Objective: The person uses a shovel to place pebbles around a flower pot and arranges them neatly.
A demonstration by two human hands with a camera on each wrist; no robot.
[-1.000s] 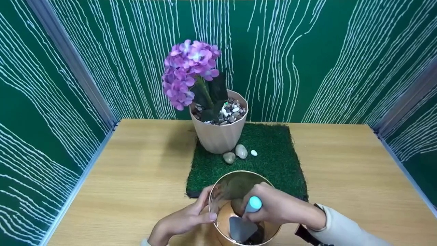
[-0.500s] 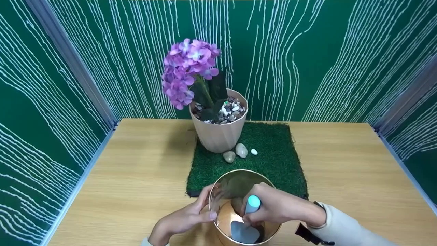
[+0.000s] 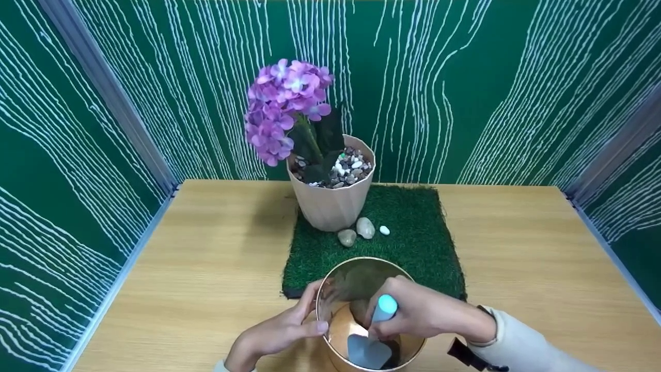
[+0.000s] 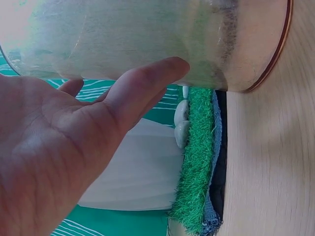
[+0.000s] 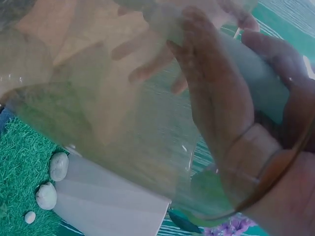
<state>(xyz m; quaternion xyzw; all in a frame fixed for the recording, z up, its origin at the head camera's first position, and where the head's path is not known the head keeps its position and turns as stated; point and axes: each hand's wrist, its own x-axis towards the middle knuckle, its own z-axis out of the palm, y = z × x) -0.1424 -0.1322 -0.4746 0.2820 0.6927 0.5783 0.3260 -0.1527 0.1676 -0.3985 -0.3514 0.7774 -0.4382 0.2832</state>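
A clear, amber-tinted glass vase [image 3: 361, 271], wide and open at the top, stands near the front of the table. My left hand [image 3: 281, 328] holds it from the left, thumb near the rim and fingers round the far side; the left wrist view shows the thumb touching the glass [image 4: 123, 44]. Inside the vase, my right hand [image 3: 421, 312] grips the teal handle [image 3: 385, 306] of a spatula-like scraper. Its flat grey-blue blade [image 3: 367, 352] is low in the vase. Some dark matter lies beside the blade; what it is cannot be made out.
Behind the vase lies a green artificial grass mat [image 3: 413, 232]. On it stand a pale pot [image 3: 330, 206] with purple flowers [image 3: 289, 111], two larger stones [image 3: 365, 228] and a small white pebble [image 3: 384, 230]. Green walls with white lines enclose the wooden table [image 3: 222, 248].
The scraper's blade has turned and shifted slightly inside the vase, its handle tipping a little left and back. My left hand and the vase have stayed in place.
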